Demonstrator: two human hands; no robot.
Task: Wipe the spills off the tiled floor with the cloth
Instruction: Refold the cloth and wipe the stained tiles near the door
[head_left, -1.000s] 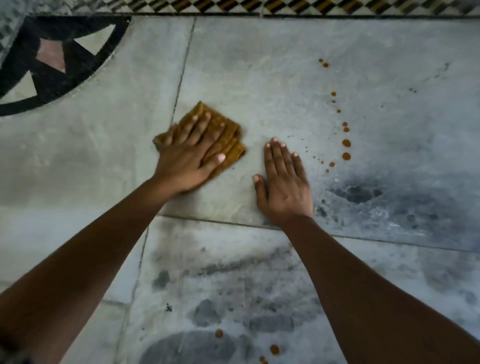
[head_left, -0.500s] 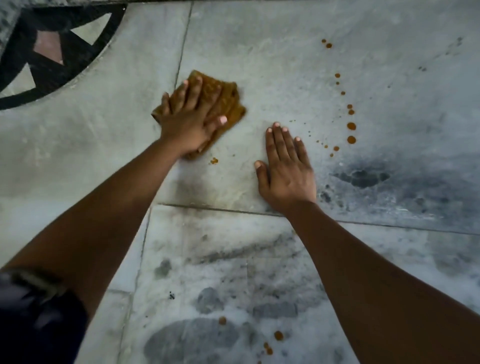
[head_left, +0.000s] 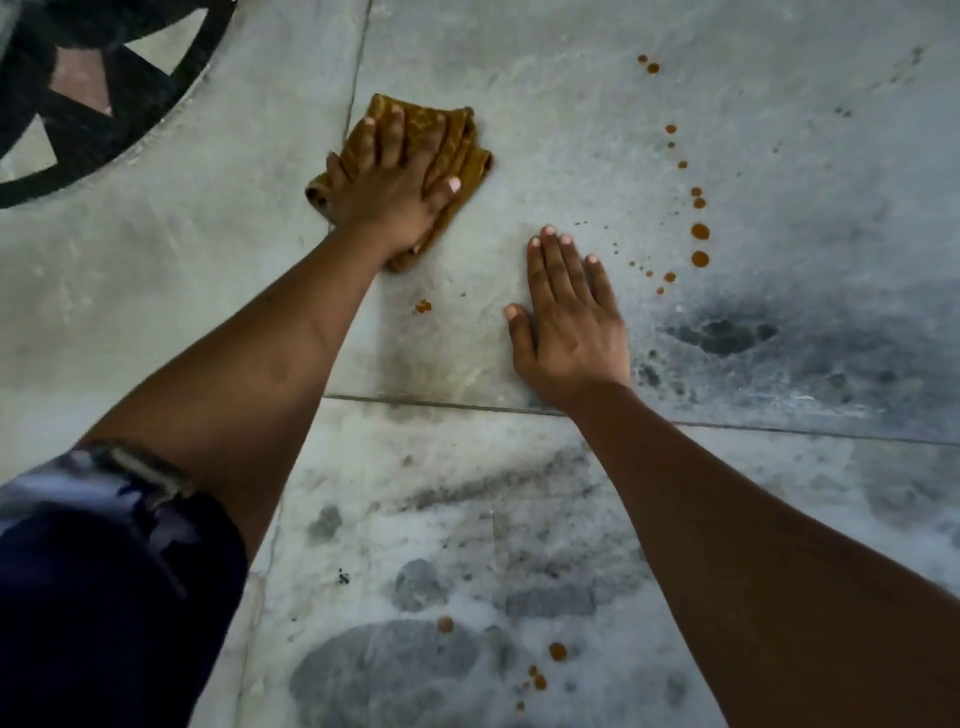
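A folded mustard-brown cloth (head_left: 460, 150) lies on the grey tiled floor (head_left: 571, 130). My left hand (head_left: 395, 192) presses flat on top of it, fingers spread, thumb toward the right. My right hand (head_left: 569, 322) rests palm down on the bare tile to the right, fingers together, holding nothing. A small orange-brown spill drop (head_left: 423, 306) sits just below the cloth. A curved trail of orange-brown drops (head_left: 700, 232) runs down the tile right of my right hand. More drops (head_left: 557, 651) lie on the near tile.
A black and pink inlaid floor pattern (head_left: 78, 88) fills the upper left corner. Dark grey smudges (head_left: 722, 335) mark the tile at the right and the near tile (head_left: 384, 670). Grout lines (head_left: 358, 78) divide the tiles. My dark sleeve (head_left: 104, 597) shows at lower left.
My left hand has slid the cloth away from me, up the tile, uncovering a small drop below it. My right hand has stayed planted on the floor.
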